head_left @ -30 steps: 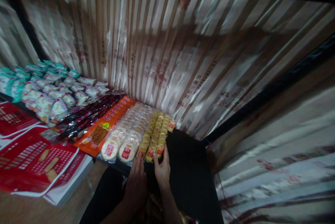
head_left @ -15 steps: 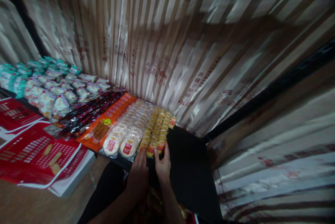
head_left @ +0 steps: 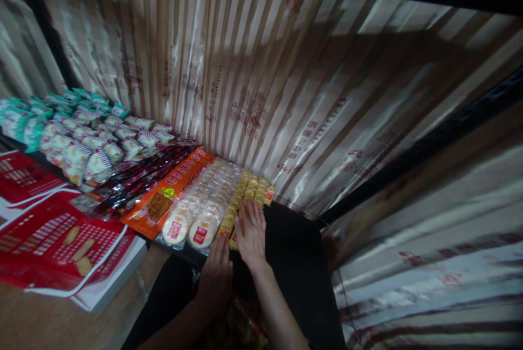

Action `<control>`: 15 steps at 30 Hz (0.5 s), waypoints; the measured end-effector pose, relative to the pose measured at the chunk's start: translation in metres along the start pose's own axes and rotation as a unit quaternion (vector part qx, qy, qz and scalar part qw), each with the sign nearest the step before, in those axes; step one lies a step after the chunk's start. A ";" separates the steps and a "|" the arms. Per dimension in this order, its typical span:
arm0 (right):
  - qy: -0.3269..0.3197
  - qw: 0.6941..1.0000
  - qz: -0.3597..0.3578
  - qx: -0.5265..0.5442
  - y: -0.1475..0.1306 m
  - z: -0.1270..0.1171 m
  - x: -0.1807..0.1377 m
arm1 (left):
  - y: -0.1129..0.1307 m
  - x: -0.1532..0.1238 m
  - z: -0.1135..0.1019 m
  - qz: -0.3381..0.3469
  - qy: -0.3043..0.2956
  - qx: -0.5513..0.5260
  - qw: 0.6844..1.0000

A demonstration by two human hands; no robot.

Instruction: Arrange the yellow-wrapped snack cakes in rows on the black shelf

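Observation:
Rows of small yellow snack packets (head_left: 229, 218) lie on the black shelf (head_left: 298, 254), with an orange-red label showing at some ends. My right hand (head_left: 250, 234) rests flat across the packets, fingers stretched out towards the back, hiding part of the rows. At the front end of the rows is my left hand (head_left: 218, 269), its fingers extended and their tips touching or close to the nearest packets. Just left of the yellow packets run two rows of round white crackers (head_left: 203, 230) in clear wrap with red labels.
Further left lie an orange snack bag (head_left: 159, 205), dark red shiny packets (head_left: 139, 173), white packets (head_left: 96, 162) and green ones (head_left: 35, 132). Large red bags (head_left: 61, 241) rest on a white box (head_left: 112, 279) at lower left. Striped wrapping sheet (head_left: 261, 83) hangs behind, between black posts (head_left: 420, 143).
My right hand has moved from the front right edge of the yellow packets up onto their top, laying its fingers flat. My left hand stays at the front end. The view has shifted slightly.

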State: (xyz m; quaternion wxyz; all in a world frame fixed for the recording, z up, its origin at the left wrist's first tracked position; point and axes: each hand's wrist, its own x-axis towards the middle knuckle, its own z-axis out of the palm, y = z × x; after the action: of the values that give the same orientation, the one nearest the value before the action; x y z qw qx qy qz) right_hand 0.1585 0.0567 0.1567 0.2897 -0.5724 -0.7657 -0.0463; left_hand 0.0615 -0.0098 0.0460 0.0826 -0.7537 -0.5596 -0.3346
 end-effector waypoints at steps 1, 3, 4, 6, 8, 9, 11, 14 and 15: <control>-0.026 0.999 -0.009 -0.018 -0.002 0.000 0.008 | 0.000 0.001 0.000 -0.003 0.002 -0.001 1.000; -0.078 0.996 -0.017 -0.040 -0.006 0.000 0.018 | -0.001 0.002 0.000 0.004 0.006 -0.006 1.000; -0.104 0.993 -0.018 -0.046 -0.007 0.000 0.021 | -0.001 0.003 0.001 0.010 0.008 -0.007 1.000; -0.146 0.988 -0.019 -0.048 -0.007 0.001 0.025 | -0.003 0.004 0.002 0.024 0.006 -0.007 1.000; -0.161 0.986 -0.019 -0.048 -0.006 0.001 0.026 | -0.004 0.004 0.003 0.039 0.006 -0.002 0.999; -0.159 0.986 -0.016 -0.049 -0.004 0.001 0.027 | -0.004 0.004 0.004 0.043 0.007 0.001 0.999; -0.153 0.987 -0.008 -0.054 -0.001 0.001 0.029 | -0.004 0.004 0.004 0.046 0.012 0.004 0.999; -0.179 0.983 -0.002 -0.052 0.003 0.001 0.035 | -0.003 0.005 0.001 0.044 0.029 -0.004 0.999; -0.192 0.980 -0.005 -0.048 0.004 0.001 0.037 | -0.003 0.006 -0.001 0.048 0.034 -0.006 0.998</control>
State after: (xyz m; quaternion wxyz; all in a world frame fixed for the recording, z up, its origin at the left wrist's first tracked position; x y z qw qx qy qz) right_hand 0.1551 0.0904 0.1730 0.1090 -0.5803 -0.8067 0.0265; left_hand 0.0595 -0.0048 0.0492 0.1130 -0.7684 -0.5177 -0.3589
